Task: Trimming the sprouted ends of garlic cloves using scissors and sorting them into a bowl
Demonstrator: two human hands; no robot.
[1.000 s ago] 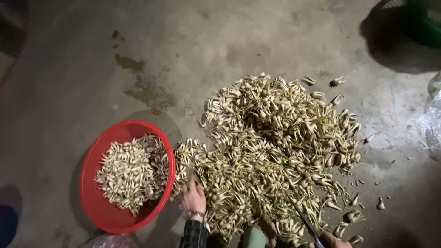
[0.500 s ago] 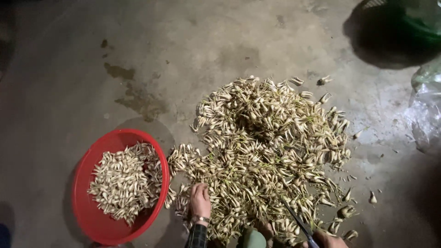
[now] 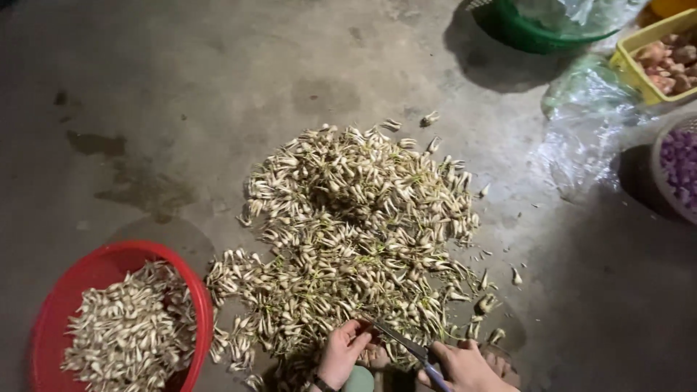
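At the bottom edge of the view, nearest the camera, are the person's two bare hands, close together over a concrete floor [image 3: 218,87]. The left hand [image 3: 341,352] has a dark band at the wrist; its fingers are curled together at the near edge of a pile, pinching what looks like one small pale bulb, though the bulb itself is too small to make out clearly. The right hand [image 3: 465,366] is just beside it, closed around the handles of a pair of scissors [image 3: 403,343]; the blades point up and to the left, toward the left fingertips, and whether they are parted cannot be told. Under and between the hands, part of a foot in a sandal [image 3: 501,359] shows.

Just beyond the hands lies a large loose pile of bulbs [image 3: 356,232], pale, each with a thin stalk and some with green shoots, spread across the middle of the floor; a few stray bulbs lie apart at its right and far edges. To the left of the pile, almost touching its outer bulbs, sits a round red basin [image 3: 192,290], partly filled with the same pale bulbs.

Farther off, at the right, a crumpled clear plastic bag [image 3: 581,131] lies on the floor; beside it, a basket of purple pieces [image 3: 679,167] is cut off by the frame; at the far right corner stand a yellow crate [image 3: 635,51] holding pinkish lumps and a green basket [image 3: 537,33].
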